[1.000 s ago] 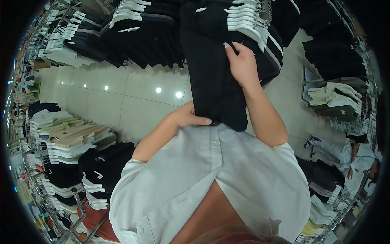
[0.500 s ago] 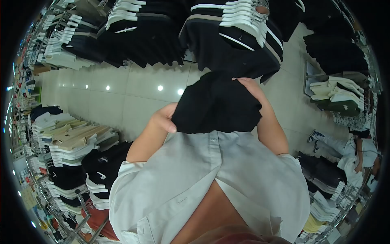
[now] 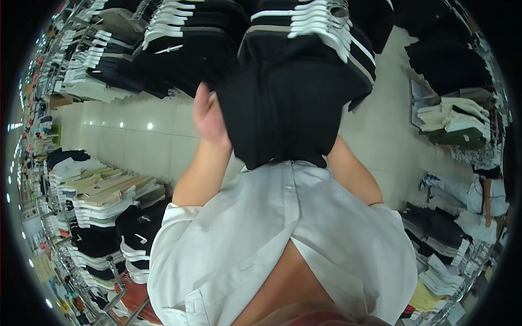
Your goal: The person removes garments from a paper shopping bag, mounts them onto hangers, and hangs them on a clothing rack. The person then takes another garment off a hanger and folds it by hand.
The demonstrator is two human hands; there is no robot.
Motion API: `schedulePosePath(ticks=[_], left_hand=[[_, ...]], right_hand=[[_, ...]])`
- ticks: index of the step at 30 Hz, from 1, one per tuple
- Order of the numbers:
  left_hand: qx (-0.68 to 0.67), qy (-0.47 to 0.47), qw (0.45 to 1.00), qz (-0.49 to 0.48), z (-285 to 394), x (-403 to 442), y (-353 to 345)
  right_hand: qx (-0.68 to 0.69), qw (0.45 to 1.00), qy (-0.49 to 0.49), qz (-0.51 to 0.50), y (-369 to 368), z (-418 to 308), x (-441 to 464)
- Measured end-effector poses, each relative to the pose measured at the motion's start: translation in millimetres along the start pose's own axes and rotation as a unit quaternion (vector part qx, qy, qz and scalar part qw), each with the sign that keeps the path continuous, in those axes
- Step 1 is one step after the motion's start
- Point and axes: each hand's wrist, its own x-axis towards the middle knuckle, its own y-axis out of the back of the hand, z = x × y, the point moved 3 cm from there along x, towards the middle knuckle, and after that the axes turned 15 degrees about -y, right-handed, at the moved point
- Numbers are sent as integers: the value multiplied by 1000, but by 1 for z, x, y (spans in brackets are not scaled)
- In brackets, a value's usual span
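Note:
A black garment [image 3: 280, 108] hangs spread in front of my chest, its lower edge against my white shirt [image 3: 261, 201]. Folds run down its middle, and I cannot tell its exact kind. My left hand [image 3: 211, 117] is at the garment's left edge, fingers pointing up; motion blur hides whether they grip the cloth. The cloth covers my right hand, and only the right forearm [image 3: 356, 171] shows below its right side. Behind the garment's upper part, dark clothes merge with it.
Dark clothes on white hangers [image 3: 318, 27] hang ahead, with another dark row [image 3: 190, 60] to their left. Pale clothes [image 3: 109, 187] hang at left and folded-looking light clothes [image 3: 454, 117] at right. A person [image 3: 484, 195] is at the right. Tiled floor [image 3: 157, 136] lies between racks.
The garment has gone from a compact bunch to a longer spread, reaching farther forward. My left hand has moved forward and turned fingers up. My right hand has gone out of sight behind the cloth.

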Motion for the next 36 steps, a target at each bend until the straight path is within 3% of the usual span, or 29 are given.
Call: schedulePosePath(ticks=[3, 4, 6, 9, 12, 14, 17, 19, 20, 21, 24, 27, 30, 36], left_hand=[[75, 108, 987, 95, 20, 20, 62], [213, 136, 956, 149, 29, 3, 86], [471, 192, 827, 242, 50, -29, 112], [674, 91, 709, 187, 58, -48, 98], [652, -11, 758, -8, 42, -14, 59], [662, -19, 721, -204, 29, 20, 52], [616, 106, 731, -274, 9, 43, 68], [502, 235, 820, -145, 4, 25, 83], [432, 300, 847, -78, 0, 11, 89], [411, 349, 840, 61, 0, -10, 100], [217, 256, 915, 226, -14, -54, 145], [71, 172, 959, 213, -26, -54, 156], [39, 185, 948, 256, -10, -39, 145], [36, 171, 978, 117, -9, -6, 119]], right_hand=[[33, 999, 0, 7, -6, 28, 13], [28, 999, -15, 10, -5, 32, 9], [19, 999, -39, 12, -3, 31, -6], [4, 998, -64, 3, -4, 15, -24], [1, 998, -62, -10, -16, -5, -11], [8, 998, -57, -21, -25, -18, 7], [9, 998, -59, -31, -36, -30, 21], [6, 998, -63, -30, -39, -38, 22], [5, 998, -62, -28, -39, -43, 19], [4, 998, -60, -28, -39, -46, 16], [14, 998, -54, -30, -36, -46, 11], [28, 998, -39, -38, -40, -43, 11], [43, 998, -27, -49, -50, -38, 17], [58, 996, -1, -65, -73, -26, 33]])
